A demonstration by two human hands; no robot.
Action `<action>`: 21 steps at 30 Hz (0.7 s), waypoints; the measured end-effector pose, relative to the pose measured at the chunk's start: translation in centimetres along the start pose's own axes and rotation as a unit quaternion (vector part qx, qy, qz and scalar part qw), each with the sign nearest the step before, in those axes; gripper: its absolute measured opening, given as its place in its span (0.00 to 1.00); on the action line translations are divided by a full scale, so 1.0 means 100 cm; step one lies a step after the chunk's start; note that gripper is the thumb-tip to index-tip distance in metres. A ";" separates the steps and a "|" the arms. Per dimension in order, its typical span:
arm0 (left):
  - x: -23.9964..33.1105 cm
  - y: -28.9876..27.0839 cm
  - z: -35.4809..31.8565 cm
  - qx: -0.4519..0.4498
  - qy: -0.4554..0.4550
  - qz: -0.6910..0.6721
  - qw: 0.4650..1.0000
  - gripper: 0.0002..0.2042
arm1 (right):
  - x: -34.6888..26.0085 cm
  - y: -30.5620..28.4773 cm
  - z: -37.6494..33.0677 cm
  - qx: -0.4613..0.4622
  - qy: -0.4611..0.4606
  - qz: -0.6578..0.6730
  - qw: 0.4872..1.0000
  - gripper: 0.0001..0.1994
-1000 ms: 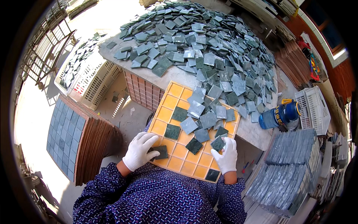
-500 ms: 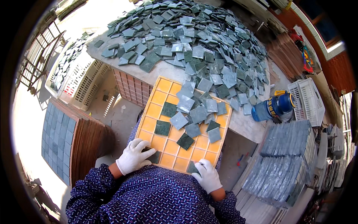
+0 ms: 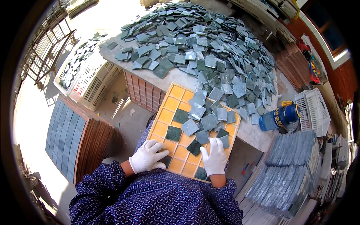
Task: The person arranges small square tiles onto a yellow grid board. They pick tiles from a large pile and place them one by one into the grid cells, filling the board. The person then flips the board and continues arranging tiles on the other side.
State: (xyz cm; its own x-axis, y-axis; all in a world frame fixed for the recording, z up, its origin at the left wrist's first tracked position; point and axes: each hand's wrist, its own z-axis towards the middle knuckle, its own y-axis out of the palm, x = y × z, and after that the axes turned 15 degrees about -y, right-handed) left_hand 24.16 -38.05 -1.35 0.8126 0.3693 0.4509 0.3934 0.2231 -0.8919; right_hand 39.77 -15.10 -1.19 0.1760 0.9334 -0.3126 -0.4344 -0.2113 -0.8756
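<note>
Your left forearm (image 3: 98, 182) slants up and to the right in a patterned dark blue sleeve, the left wrist (image 3: 127, 168) bare below a white glove. Your left hand (image 3: 149, 156) is palm down, fingers bent and pointing right, thumb parted from the forefinger. Your right hand (image 3: 215, 157), also gloved, points away from you above a bare right wrist (image 3: 218, 180), its thumb spread leftward from the bent fingers.

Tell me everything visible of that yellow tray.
The yellow tray looks plastic, with paler raised ribs forming square cells. It sits angled, far end by the table; its support is hidden. Greenish tiles lie loosely across its far right, others in cells. The left hand overlaps its near left corner, the right hand its right side.
</note>
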 end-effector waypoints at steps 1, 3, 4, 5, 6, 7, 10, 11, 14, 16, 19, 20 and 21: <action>0.000 0.000 0.007 0.028 -0.016 0.007 0.999 0.29 | 0.003 0.004 0.007 -0.016 0.022 -0.007 1.000 0.21; 0.001 0.001 0.027 0.091 -0.044 0.039 0.994 0.30 | 0.008 0.010 0.018 -0.050 0.067 -0.023 0.996 0.21; 0.000 0.003 0.038 0.101 -0.053 0.042 0.993 0.30 | 0.009 0.011 0.022 -0.058 0.080 -0.003 0.995 0.21; -0.003 0.005 0.049 0.111 -0.062 0.045 0.991 0.30 | 0.010 0.011 0.025 -0.066 0.093 0.018 0.993 0.20; -0.006 0.009 0.059 0.121 -0.069 0.047 0.989 0.31 | 0.012 0.009 0.027 -0.073 0.107 0.036 0.991 0.19; -0.011 0.012 0.065 0.099 -0.070 0.031 0.992 0.30 | 0.013 0.007 0.025 -0.041 0.087 0.049 0.994 0.18; -0.022 0.008 0.066 0.064 -0.052 0.022 0.996 0.29 | 0.011 0.000 0.013 0.051 0.032 0.096 0.994 0.14; -0.023 0.006 0.067 0.063 -0.043 0.012 0.997 0.28 | 0.007 -0.009 0.006 0.047 -0.008 0.093 0.995 0.13; -0.013 0.000 0.058 0.055 -0.043 -0.013 0.997 0.30 | -0.008 -0.014 -0.036 0.012 -0.143 0.094 0.985 0.13; 0.000 -0.004 0.041 0.003 -0.037 -0.034 0.999 0.31 | -0.016 -0.013 -0.065 -0.056 -0.167 0.072 0.982 0.14; 0.019 0.006 0.016 -0.048 -0.004 -0.039 0.998 0.29 | -0.019 -0.013 -0.082 -0.104 -0.113 0.123 0.981 0.23; 0.023 0.011 0.010 -0.068 -0.004 -0.037 0.997 0.28 | -0.021 -0.015 -0.083 -0.110 -0.088 0.139 0.980 0.25; 0.025 0.018 0.006 -0.070 -0.006 -0.027 0.997 0.28 | -0.022 -0.019 -0.077 -0.127 -0.057 0.150 0.979 0.28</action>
State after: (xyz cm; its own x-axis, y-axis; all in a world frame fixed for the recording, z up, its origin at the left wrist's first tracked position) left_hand 26.64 -36.19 -1.80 0.7834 0.3712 0.4985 0.4935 0.1161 -0.8620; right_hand 47.05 -18.95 -1.65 -0.0319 0.8421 -0.5384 -0.2143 -0.5320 -0.8192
